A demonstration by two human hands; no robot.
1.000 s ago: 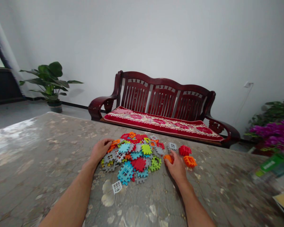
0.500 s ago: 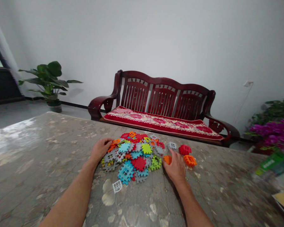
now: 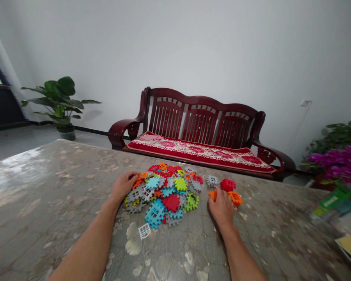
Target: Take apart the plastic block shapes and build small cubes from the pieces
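Observation:
A heap of notched plastic building tiles in red, blue, green, grey and orange lies on the table, with a red tile (image 3: 171,203) and a blue lattice tile (image 3: 155,214) at its near side. My left hand (image 3: 125,185) rests at the heap's left edge, its curled fingers against an orange tile (image 3: 139,180). Right of the heap, my right hand (image 3: 222,207) has its fingers closed on an orange tile (image 3: 213,195), mostly covered by the hand. Close by lie a grey tile (image 3: 212,181), a red tile (image 3: 228,184) and another orange tile (image 3: 235,198).
A white window-shaped piece (image 3: 144,231) lies in front of the heap on the patterned tabletop (image 3: 169,257). Behind the table stands a wooden bench (image 3: 199,121) with a red cover. Blurred packages (image 3: 335,199) sit at the right, near purple flowers (image 3: 336,164).
My right hand has moved right with the orange tile, away from the heap and closer to the separate tiles. My left hand has stayed at the heap's left edge.

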